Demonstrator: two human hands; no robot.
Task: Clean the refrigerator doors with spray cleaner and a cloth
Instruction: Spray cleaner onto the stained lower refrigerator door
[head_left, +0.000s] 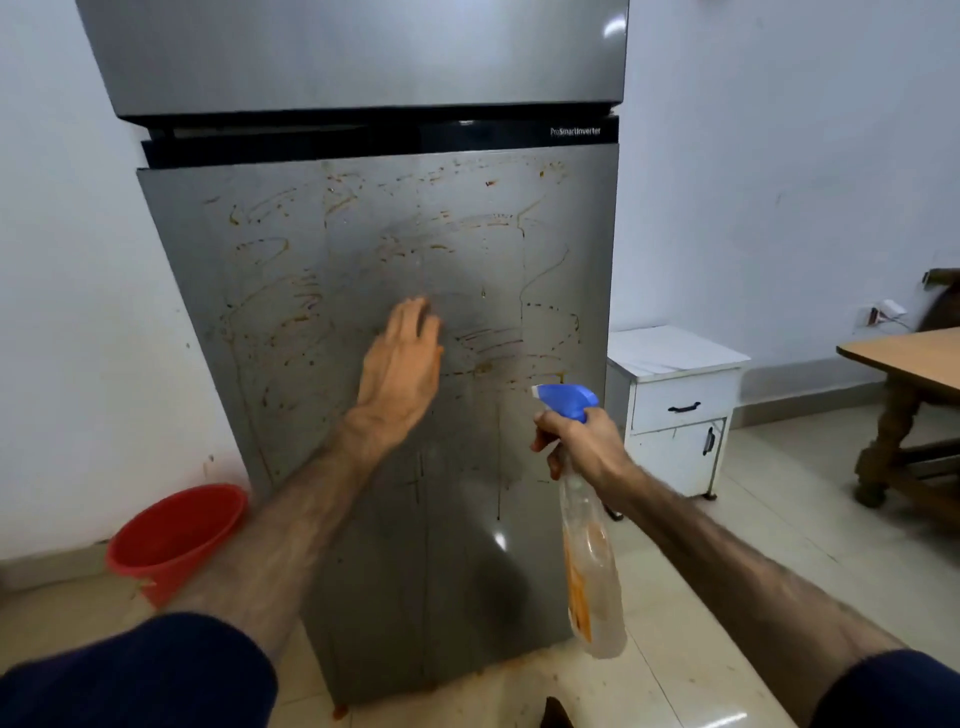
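The grey refrigerator fills the middle of the view. Its lower door (291, 291) is covered with orange-brown smears and drip lines, and the upper door (358, 52) looks clean. My left hand (402, 364) lies flat against the middle of the lower door, fingers stretched out; I see no cloth under it or anywhere else. My right hand (582, 441) grips the neck of a clear spray bottle (592, 571) with a blue trigger head and an orange label. The nozzle points left at the door, a short way from its right side.
A red bucket (176, 535) stands on the tiled floor at the fridge's left, by the wall. A small white cabinet (675, 415) sits to the right of the fridge. A wooden table (904, 364) is at the far right.
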